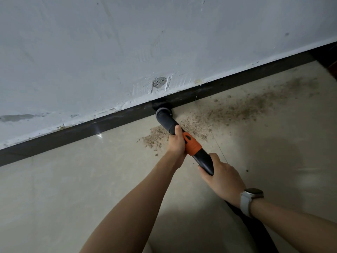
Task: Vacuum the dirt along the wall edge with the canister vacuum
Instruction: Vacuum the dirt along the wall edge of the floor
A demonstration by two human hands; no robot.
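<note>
The wand [189, 145], black with an orange collar, slants from lower right up to the skirting [73, 136]. Its round brush head [161, 107] sits on the floor [91, 179] right against the dark skirting, below a patched round hole [159, 82] in the wall [127, 42]. No brand, label or writing can be read on the wand or anywhere else.

The left hand [177, 143] wraps the wand just ahead of the orange collar, thumb laid along the black tube, fingers curled under it; this grip is closed firmly on the tube. The right hand [222, 177] holds the rear black end of the wand, fingers curled beneath and the thumb alongside; that grip is closed on it too. A watch [250, 199] with a pale strap sits on the right wrist. Below that wrist the black hose [255, 232] runs down out of the picture. The canister itself is out of view.

The dirt [237, 108], brown and grainy, lies on the pale glossy floor in a band along the skirting, from a dense patch just beside the left hand, under the wand, to a thinner smear stretching right toward the far corner. A few loose specks lie apart from it nearer the person. The wall above the skirting is white, scuffed, with rough filler near its lower edge.
</note>
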